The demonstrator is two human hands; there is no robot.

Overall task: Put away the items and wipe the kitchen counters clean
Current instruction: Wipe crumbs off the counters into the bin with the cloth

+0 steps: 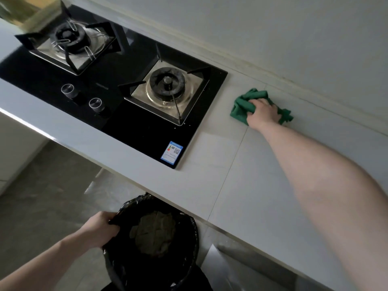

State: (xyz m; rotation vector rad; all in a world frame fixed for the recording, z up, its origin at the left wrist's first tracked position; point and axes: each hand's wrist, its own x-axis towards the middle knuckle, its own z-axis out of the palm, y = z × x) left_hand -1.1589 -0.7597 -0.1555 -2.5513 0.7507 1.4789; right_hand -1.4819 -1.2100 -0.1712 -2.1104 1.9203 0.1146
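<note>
A crumpled green cloth (243, 107) lies on the pale grey counter (262, 175), to the right of the hob and near the back wall. My right hand (263, 113) presses down on the cloth, its fingers curled into the folds. Below the counter's front edge stands a bin lined with a black bag (184, 259), holding crumpled greyish waste. My left hand (100, 229) grips the bag's rim on the left side.
A black glass gas hob (126, 114) with two burners and two knobs is set into the counter at the left. A blurred yellowish object (27, 11) stands at the top left corner. Grey floor lies below at the left.
</note>
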